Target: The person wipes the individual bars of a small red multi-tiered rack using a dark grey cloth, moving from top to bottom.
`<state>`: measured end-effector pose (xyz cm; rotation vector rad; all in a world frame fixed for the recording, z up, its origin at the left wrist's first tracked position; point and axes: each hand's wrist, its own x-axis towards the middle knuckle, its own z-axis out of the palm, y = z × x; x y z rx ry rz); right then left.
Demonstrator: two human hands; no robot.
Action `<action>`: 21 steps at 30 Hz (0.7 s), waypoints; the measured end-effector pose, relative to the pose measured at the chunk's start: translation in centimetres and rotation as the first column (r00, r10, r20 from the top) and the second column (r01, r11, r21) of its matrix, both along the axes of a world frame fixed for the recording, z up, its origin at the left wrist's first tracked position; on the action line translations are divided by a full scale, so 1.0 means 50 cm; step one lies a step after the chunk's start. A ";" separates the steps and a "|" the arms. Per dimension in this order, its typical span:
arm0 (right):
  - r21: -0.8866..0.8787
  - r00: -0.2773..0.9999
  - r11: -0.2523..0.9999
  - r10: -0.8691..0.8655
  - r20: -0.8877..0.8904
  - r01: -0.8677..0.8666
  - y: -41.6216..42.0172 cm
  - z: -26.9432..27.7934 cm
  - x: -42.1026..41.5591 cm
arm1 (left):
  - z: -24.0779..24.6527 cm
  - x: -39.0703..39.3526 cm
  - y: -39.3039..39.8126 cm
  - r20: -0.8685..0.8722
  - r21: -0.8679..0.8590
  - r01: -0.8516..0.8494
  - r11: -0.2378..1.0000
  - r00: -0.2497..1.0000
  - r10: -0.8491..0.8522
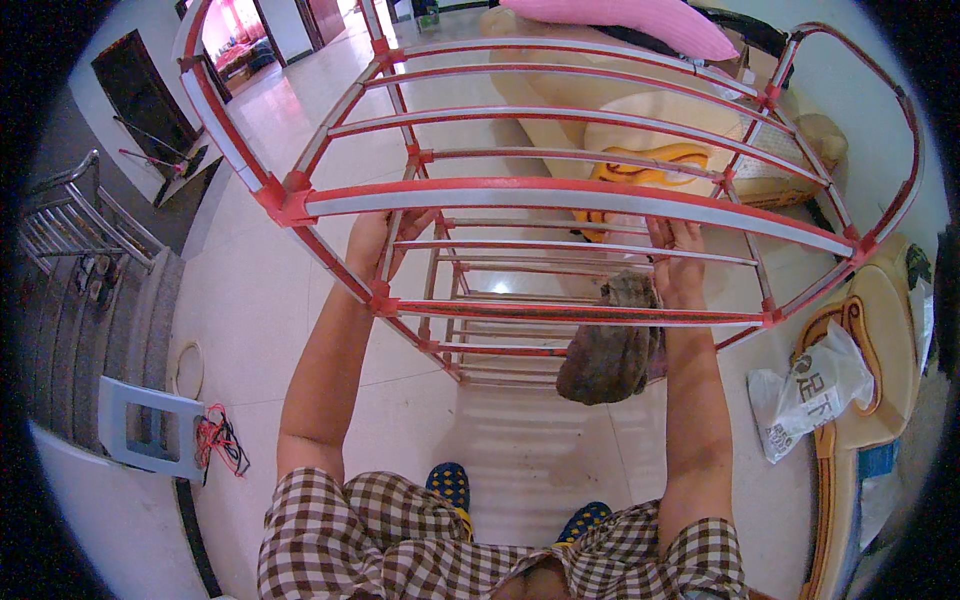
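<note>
A tall, multi-tiered rack of red and white tubes (570, 196) with red joints stands before me. My left hand (386, 232) is at the rack's left side, behind an upright bar and partly hidden; its grip cannot be made out. On the right side, my right hand (679, 251) is raised with its palm partly showing and its fingertips near the tubes. Whether it presses on the rack is unclear. A dark brown cloth (611, 341) hangs over a lower bar, just left of my right wrist.
A cream sofa (540, 97) with a pink cushion (630, 22) stands behind the rack. At right, a white plastic bag (814, 390) lies on another cream seat. To the left are steps (112, 330) with a metal railing, a grey plastic frame (154, 427) and red and black cords (221, 441).
</note>
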<state>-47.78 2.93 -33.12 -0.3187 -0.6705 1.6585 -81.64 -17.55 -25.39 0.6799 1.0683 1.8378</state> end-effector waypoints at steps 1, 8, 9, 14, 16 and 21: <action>0.008 1.000 1.000 -0.018 0.021 0.018 -0.003 0.002 -0.004 | -0.003 -0.006 0.000 -0.007 -0.001 0.009 1.000 1.000 -0.009; 0.010 0.999 1.000 0.020 -0.047 -0.019 -0.001 0.000 0.003 | -0.006 -0.005 0.003 0.009 -0.019 -0.015 1.000 1.000 0.015; 0.017 0.999 1.000 0.013 -0.029 -0.013 -0.001 0.001 0.002 | -0.006 -0.004 0.003 0.018 -0.015 -0.013 1.000 1.000 0.013; 0.025 0.999 0.999 -0.024 0.026 0.023 0.000 0.000 -0.002 | -0.003 0.001 -0.001 0.032 -0.026 -0.035 0.999 0.999 0.036; 0.027 1.000 1.000 0.001 -0.018 0.000 0.002 -0.001 0.001 | 0.002 0.007 -0.001 0.038 -0.040 -0.040 0.998 0.998 0.042; 0.020 1.000 0.999 -0.025 0.001 0.025 -0.005 0.004 -0.003 | 0.002 0.008 0.000 0.060 -0.008 -0.042 0.999 0.997 0.043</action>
